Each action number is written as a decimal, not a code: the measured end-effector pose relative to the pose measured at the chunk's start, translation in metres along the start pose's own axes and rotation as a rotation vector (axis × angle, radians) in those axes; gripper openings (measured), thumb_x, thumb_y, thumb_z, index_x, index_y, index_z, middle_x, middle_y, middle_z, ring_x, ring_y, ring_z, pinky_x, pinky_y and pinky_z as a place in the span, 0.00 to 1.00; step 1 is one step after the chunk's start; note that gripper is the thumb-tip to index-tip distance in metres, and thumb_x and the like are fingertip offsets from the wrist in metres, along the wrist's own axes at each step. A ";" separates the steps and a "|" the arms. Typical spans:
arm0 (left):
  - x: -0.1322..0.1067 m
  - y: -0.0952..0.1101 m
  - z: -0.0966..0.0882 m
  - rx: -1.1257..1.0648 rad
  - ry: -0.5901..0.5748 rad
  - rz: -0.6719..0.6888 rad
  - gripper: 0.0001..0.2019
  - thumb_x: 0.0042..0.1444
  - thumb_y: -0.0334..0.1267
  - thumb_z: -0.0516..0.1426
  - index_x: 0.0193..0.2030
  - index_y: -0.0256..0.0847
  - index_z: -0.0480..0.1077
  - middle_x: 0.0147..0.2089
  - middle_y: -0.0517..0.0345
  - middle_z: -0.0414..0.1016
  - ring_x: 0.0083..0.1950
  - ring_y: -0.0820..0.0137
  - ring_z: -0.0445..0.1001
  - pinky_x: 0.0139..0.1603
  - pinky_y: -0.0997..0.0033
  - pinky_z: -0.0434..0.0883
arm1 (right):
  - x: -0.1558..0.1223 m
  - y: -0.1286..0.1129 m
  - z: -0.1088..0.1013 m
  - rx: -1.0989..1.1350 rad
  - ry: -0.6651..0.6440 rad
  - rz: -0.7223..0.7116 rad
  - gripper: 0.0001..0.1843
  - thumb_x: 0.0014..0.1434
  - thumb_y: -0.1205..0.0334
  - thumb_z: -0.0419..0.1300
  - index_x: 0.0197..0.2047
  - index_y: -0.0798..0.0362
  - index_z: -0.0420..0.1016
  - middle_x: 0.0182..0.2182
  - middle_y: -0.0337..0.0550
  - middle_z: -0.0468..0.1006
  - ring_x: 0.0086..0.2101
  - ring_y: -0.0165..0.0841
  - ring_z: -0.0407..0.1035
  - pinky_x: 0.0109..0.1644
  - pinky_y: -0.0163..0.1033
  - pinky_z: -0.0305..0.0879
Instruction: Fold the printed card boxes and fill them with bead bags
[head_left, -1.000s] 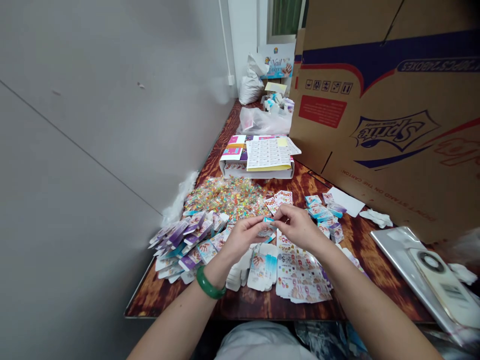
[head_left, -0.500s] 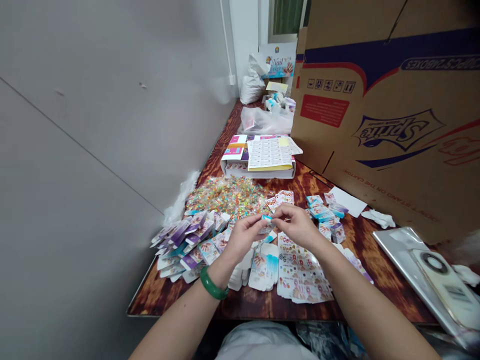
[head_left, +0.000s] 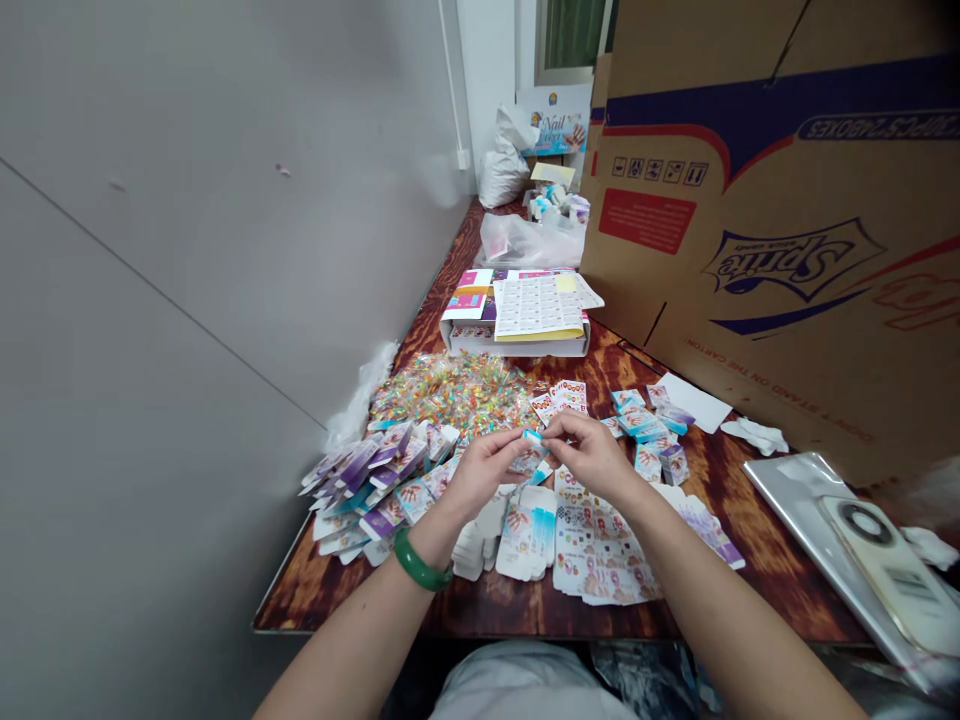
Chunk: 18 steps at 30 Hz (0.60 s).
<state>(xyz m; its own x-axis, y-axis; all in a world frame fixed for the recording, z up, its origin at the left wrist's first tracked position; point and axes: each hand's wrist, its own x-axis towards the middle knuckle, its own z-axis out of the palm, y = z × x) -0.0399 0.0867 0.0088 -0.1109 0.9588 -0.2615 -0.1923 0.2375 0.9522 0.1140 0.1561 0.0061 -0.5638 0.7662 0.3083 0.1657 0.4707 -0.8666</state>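
Between my two hands is a small blue-and-white carton [head_left: 532,437], partly covered by the fingers. My left hand [head_left: 484,470], with a green bangle at the wrist, pinches its left side. On the other side, the fingertips of my right hand [head_left: 589,452] close on its upper edge. Below the hands lie a stack of flat blue-and-white cartons [head_left: 527,535] and overlapping sticker sheets [head_left: 600,550]. Purple and blue cartons [head_left: 390,480] are heaped left of my left hand. Small wrapped candies [head_left: 457,390] form a pile just beyond.
Several closed cartons [head_left: 651,425] sit right of my hands. A larger box [head_left: 465,330] with printed sheets on top stands behind the candies. A big cardboard box [head_left: 750,230] borders the right side, a grey wall [head_left: 225,250] the left. A phone [head_left: 889,570] lies at the right.
Almost nothing differs. Both hands keep their pinch on the small carton, and the view has shifted very slightly.
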 end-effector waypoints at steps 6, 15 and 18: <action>0.003 -0.001 -0.003 -0.031 0.002 0.003 0.16 0.45 0.45 0.63 0.39 0.39 0.75 0.39 0.55 0.74 0.35 0.71 0.72 0.30 0.73 0.74 | 0.002 -0.010 -0.003 -0.084 -0.030 -0.126 0.05 0.52 0.70 0.55 0.27 0.53 0.69 0.28 0.41 0.70 0.31 0.32 0.66 0.32 0.36 0.62; 0.000 0.003 -0.002 0.046 -0.034 0.012 0.16 0.46 0.45 0.62 0.41 0.38 0.75 0.40 0.53 0.74 0.41 0.67 0.72 0.34 0.71 0.75 | 0.005 0.002 0.000 0.204 -0.036 0.156 0.09 0.51 0.61 0.60 0.23 0.53 0.66 0.24 0.39 0.71 0.20 0.27 0.63 0.23 0.34 0.59; 0.001 0.002 -0.004 0.060 -0.040 0.000 0.17 0.46 0.45 0.62 0.40 0.38 0.75 0.40 0.53 0.74 0.40 0.67 0.72 0.34 0.71 0.74 | 0.007 0.001 -0.003 0.147 -0.081 0.110 0.09 0.52 0.62 0.59 0.23 0.54 0.66 0.25 0.39 0.71 0.21 0.27 0.63 0.24 0.34 0.59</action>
<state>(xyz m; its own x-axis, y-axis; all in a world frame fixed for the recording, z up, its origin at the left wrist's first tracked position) -0.0448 0.0872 0.0100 -0.0715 0.9641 -0.2557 -0.1335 0.2448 0.9604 0.1125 0.1630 0.0087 -0.6128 0.7692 0.1815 0.1132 0.3127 -0.9431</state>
